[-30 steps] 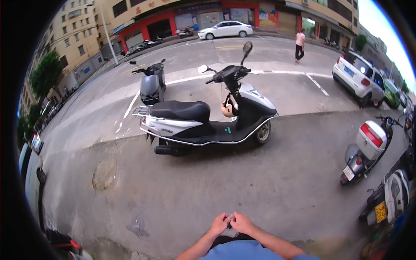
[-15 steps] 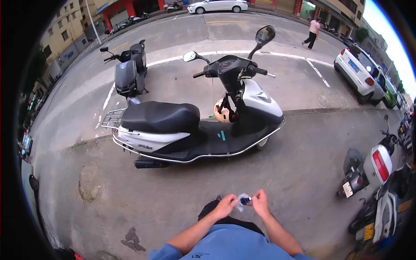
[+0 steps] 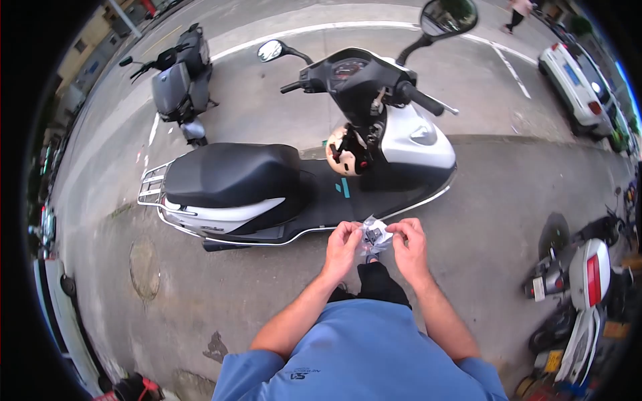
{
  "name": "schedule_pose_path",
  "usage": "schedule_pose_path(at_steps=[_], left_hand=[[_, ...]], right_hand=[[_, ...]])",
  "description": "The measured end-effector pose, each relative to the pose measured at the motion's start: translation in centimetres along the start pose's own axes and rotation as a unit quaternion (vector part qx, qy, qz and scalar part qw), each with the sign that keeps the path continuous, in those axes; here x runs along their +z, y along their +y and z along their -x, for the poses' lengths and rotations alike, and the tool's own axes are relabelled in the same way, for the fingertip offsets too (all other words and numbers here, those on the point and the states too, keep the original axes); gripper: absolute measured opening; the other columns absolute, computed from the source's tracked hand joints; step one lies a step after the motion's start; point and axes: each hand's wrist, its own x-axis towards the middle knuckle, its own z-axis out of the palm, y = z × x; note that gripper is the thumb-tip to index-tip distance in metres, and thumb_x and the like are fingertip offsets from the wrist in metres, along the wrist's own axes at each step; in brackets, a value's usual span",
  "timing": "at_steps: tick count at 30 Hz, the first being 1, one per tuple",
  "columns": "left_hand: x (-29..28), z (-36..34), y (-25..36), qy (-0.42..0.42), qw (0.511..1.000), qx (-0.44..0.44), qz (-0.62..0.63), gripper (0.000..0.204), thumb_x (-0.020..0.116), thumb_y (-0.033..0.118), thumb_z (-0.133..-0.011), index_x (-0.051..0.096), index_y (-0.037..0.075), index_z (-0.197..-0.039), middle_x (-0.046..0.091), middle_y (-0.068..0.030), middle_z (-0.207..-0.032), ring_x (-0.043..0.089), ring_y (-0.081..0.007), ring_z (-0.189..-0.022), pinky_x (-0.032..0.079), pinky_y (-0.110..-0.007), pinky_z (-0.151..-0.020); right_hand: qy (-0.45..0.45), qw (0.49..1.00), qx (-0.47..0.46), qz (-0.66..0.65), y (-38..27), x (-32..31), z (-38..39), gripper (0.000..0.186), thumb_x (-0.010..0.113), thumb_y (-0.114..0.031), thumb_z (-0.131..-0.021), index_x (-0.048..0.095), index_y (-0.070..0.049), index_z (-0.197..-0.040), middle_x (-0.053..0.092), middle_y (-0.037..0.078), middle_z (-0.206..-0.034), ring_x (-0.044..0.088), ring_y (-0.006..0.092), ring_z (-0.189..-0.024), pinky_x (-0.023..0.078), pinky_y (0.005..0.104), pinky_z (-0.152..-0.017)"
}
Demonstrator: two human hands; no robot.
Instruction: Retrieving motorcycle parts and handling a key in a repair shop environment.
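Note:
Between my hands is a small clear plastic bag (image 3: 370, 246) with a dark part and something white inside; I cannot make out the part's kind. My left hand (image 3: 343, 247) pinches the bag's left side. On the opposite side, the fingers of my right hand (image 3: 409, 247) are closed on the bag's right edge. Just beyond stands a white and black scooter (image 3: 234, 177), side-on, its front to the right. A beige helmet (image 3: 342, 160) hangs below its handlebar, above the black footboard (image 3: 328, 207), which bears a teal strip.
A dark grey scooter (image 3: 175, 93) stands at the far left. At right are parked motorbikes, one with a white top box (image 3: 588, 273), and a white car (image 3: 568, 83) farther back. A person (image 3: 518, 12) walks at the far right. A light vehicle (image 3: 60, 301) shows at the left rim.
I am nearer the white scooter, and it appears larger. Both hands have come up in view with the plastic bag, now close to the footboard's edge. The walking person has moved right in view.

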Motion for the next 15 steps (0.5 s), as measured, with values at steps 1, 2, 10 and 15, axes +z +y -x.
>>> schedule_pose_path(at_steps=[1,2,10,15], left_hand=[[0.3,-1.5,0.2,0.012,0.999,0.042,-0.01,0.011,0.055,0.014,-0.095,0.053,0.003,-0.094,0.058,-0.0038,-0.099,0.054,-0.008,-0.086,0.052,-0.026,-0.072],[1.0,-2.7,1.0,0.024,0.999,0.042,0.016,0.011,0.057,0.013,-0.094,0.053,0.003,-0.093,0.057,-0.0039,-0.1,0.054,-0.0067,-0.085,0.049,-0.023,-0.07],[3.3,-10.2,3.9,0.116,0.987,0.088,-0.064,0.009,0.059,0.012,-0.093,0.056,0.003,-0.094,0.056,0.0027,-0.086,0.049,-0.0041,-0.078,0.041,-0.02,-0.072],[2.8,-13.4,5.6,0.182,0.976,0.09,-0.079,0.011,0.053,0.014,-0.095,0.056,0.003,-0.093,0.058,-0.0017,-0.093,0.049,-0.0061,-0.079,0.041,-0.022,-0.073]], right_hand=[[-0.011,1.0,-0.004,-0.007,0.4,0.0,-1.7,0.007,0.058,-0.001,-0.085,0.065,-0.002,-0.087,0.054,0.007,-0.089,0.055,0.016,-0.076,0.045,0.0273,-0.064],[-0.046,0.999,-0.002,0.008,0.6,0.0,-3.4,0.008,0.061,-0.005,-0.084,0.065,-0.001,-0.089,0.054,0.009,-0.092,0.057,0.02,-0.078,0.047,0.0301,-0.067],[-0.223,0.956,0.099,-0.162,4.4,1.3,-14.6,0.019,0.064,-0.012,-0.086,0.064,0.001,-0.1,0.06,0.005,-0.092,0.057,0.0142,-0.08,0.046,0.0264,-0.07],[-0.267,0.782,0.347,-0.445,5.3,1.5,-18.2,0.017,0.058,-0.013,-0.092,0.063,-0.002,-0.105,0.063,0.002,-0.094,0.057,0.0117,-0.08,0.047,0.0275,-0.072]])
